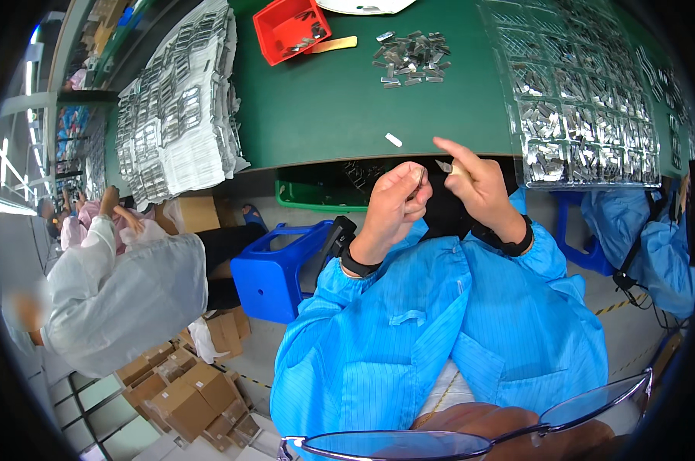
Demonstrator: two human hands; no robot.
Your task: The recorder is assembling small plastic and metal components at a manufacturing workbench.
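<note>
Green tabletop [316, 115], hands just off its near edge. Left hand [393, 201] pinches one small dark piece [421, 177] between thumb and fingers; right hand [479, 187] grips one pointed tool [442, 164], forefinger extended. Hands near each other, apart. Tool type: can't tell, fingers cover most of it.

Step in hand, my read: working the piece with the tool. Next move calls for a firm pinch and the tip kept clear of the left fingertips.

Counts, going out: 1 white strip [393, 140] lying alone; 1 heap of metal pieces [413, 60], overlapping, uncountable; 1 red bin [266, 34] with more metal in it; 1 yellow strip [336, 44] beside it; 1 green crate [316, 204] below the edge. Right: sectioned clear tray [593, 185], contents too many to count.
</note>
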